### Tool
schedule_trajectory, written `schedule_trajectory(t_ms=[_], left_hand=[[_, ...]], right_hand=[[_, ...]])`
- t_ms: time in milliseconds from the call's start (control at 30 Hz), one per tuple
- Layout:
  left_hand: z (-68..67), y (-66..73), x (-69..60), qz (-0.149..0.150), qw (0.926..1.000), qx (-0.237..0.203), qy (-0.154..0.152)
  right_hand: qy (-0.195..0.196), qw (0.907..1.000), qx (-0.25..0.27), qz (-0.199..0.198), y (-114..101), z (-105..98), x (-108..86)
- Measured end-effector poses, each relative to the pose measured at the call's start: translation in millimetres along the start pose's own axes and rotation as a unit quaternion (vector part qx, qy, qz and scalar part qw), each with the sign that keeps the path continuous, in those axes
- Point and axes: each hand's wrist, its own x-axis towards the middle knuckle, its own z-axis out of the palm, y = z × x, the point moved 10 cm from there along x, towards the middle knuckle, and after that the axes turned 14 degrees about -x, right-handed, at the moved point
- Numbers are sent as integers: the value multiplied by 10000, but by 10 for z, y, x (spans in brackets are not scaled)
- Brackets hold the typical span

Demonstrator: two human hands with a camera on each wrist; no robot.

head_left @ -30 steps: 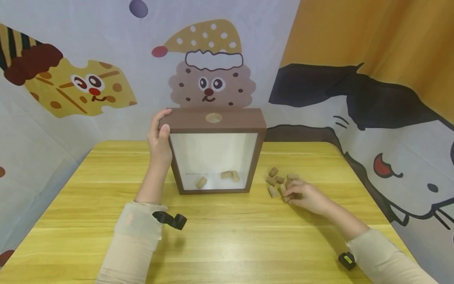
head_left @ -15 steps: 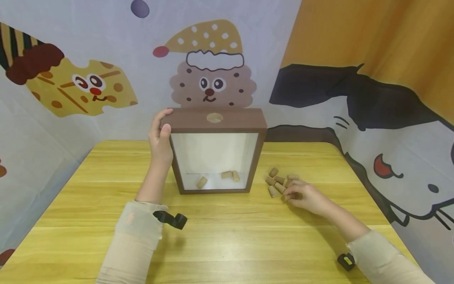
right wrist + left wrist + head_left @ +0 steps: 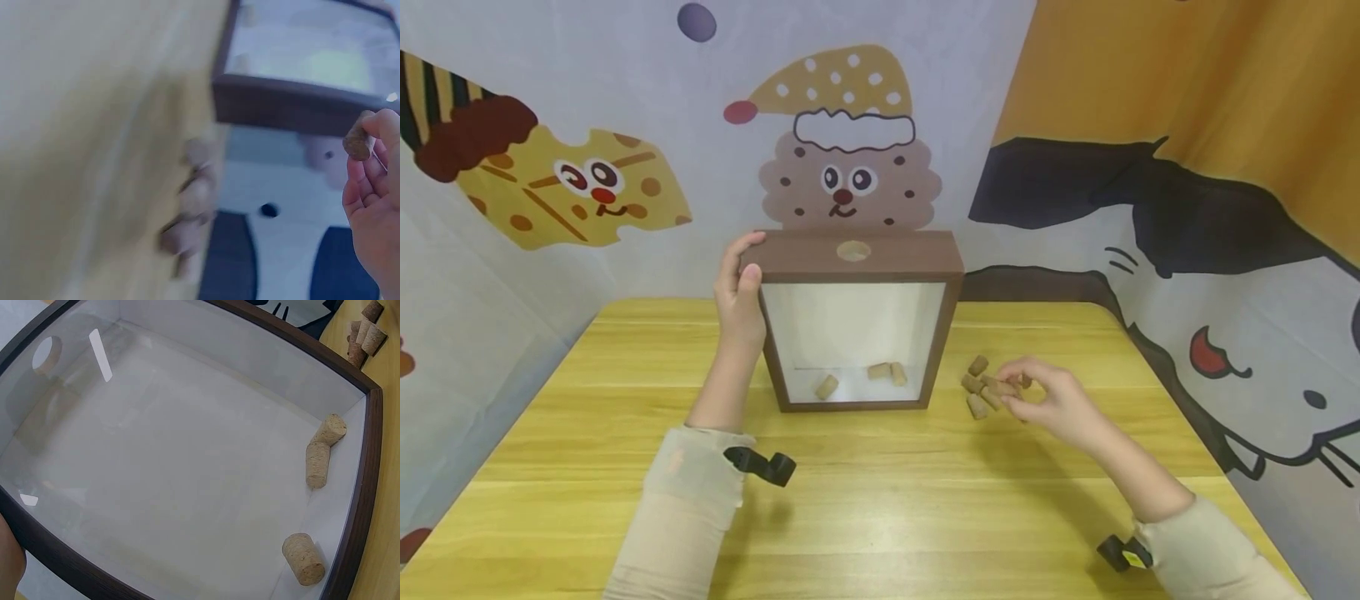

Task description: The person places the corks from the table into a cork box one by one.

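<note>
A dark brown wooden frame box (image 3: 805, 262) with a clear front stands upright on the table, and a round hole (image 3: 853, 251) pierces its top. My left hand (image 3: 741, 304) grips its upper left corner, thumb in front. Inside, a single cork (image 3: 303, 559) lies apart from two touching corks (image 3: 317, 465) on the bottom. To the box's right, my right hand (image 3: 1056, 404) pinches a cork (image 3: 358, 144) between thumb and fingers, above a small pile of corks (image 3: 973, 383). Part of the pile is hidden behind that hand.
The yellow wood-grain table (image 3: 865, 508) carries the box and the pile. Behind it hangs a printed cartoon cloth (image 3: 647, 50), close to the box's back. Black wrist cameras (image 3: 767, 467) stick out from both sleeves.
My right hand has picked a cork from the pile and risen slightly with it. My left hand and the box stay where they were.
</note>
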Motion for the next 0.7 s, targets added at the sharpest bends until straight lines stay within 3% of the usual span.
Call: schedule_trajectory(t_ms=[167,400,567,700], left_hand=[[6,10,-4,-8,10000,-16,17],[7,9,-2,-17,10000,-59,17],[3,9,3,15,10000,-18,-5],[8,15,5,14,10000,7,-22]], right_hand=[[440,9977,522,36,-301,-215,162],[1137,9822,1351,-641,-764,-503,455],[1449,9661,1788,-1165,-1083,-678,690],[1589,9613,1868,-1257,-1263,-771,890]])
